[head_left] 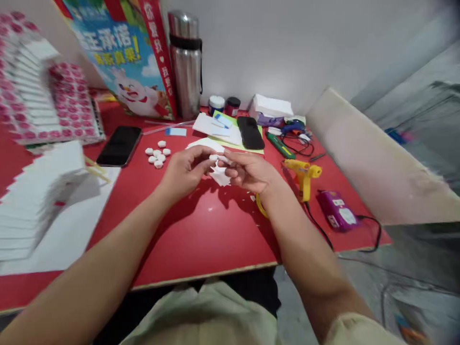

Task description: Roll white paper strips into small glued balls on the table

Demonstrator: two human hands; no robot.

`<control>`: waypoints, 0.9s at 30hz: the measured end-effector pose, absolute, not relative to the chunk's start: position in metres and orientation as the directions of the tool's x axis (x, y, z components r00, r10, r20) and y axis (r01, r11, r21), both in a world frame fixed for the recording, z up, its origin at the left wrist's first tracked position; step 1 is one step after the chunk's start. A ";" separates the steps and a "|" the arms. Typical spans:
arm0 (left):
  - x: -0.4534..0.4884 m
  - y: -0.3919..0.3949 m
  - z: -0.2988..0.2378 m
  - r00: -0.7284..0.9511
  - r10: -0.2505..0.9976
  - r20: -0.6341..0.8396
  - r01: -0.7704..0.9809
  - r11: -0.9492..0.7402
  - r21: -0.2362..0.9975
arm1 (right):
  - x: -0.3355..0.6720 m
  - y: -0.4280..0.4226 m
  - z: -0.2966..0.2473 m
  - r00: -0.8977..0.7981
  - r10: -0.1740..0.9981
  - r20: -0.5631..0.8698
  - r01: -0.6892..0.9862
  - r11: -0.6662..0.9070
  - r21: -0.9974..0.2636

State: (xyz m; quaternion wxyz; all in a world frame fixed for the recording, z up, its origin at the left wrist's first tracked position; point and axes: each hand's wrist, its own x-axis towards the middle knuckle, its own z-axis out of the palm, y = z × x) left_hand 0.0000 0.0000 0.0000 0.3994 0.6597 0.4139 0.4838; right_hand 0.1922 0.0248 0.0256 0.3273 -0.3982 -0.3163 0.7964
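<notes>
Forearms (pixel 118 258) converge over the red table (pixel 201 235), left hand (pixel 185 170) and right hand (pixel 251 173) each pinching the white paper scrap (pixel 220 177).

You get bright, even light from overhead, with soft shadows under your left hand (pixel 185 170) and right hand (pixel 251 173) on the red desk (pixel 201 230), the white paper (pixel 220 178) they pinch nearly washed out, and the frame's edges smeared and bent.
</notes>
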 end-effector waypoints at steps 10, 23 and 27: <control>0.002 0.000 0.001 0.156 0.948 0.276 0.079 -0.291 0.953 | 0.185 0.015 0.023 -0.370 0.903 -0.219 -0.120 -0.280 -0.953; 0.006 -0.002 0.000 0.103 0.984 0.148 -0.136 -0.133 0.982 | 0.179 0.005 0.027 -0.233 0.959 0.164 0.533 0.267 -0.803; 0.008 -0.003 0.002 0.086 0.982 0.168 -0.118 -0.157 0.980 | 0.176 0.004 0.026 -0.253 0.938 0.238 0.590 0.344 -0.730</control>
